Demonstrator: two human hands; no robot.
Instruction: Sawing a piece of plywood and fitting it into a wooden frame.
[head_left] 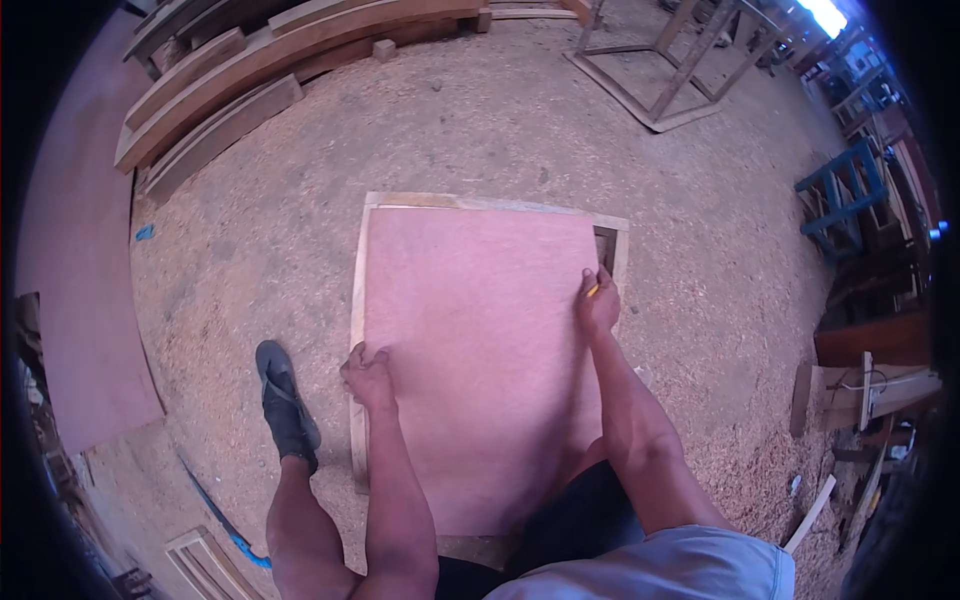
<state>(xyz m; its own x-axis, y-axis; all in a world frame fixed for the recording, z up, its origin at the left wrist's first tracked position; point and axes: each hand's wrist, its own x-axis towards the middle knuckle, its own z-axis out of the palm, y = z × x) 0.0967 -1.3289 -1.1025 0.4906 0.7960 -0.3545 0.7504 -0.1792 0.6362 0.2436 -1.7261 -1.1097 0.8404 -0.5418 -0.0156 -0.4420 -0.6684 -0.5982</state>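
A reddish plywood sheet lies over a pale wooden frame on the ground in front of me. The frame's bars show along the far and left edges, and a gap opens at its far right corner. At the left edge, my left hand is closed with its fingers over the frame bar and its thumb side against the sheet. My right hand grips the sheet's right edge near the far corner. A short yellow pencil sticks out between its fingers.
Stacked timber beams lie at the far left, beside a long plywood sheet. A metal stand stands at the far right, a blue stool on the right. Near my left foot lie a blue-handled handsaw and a small slatted frame.
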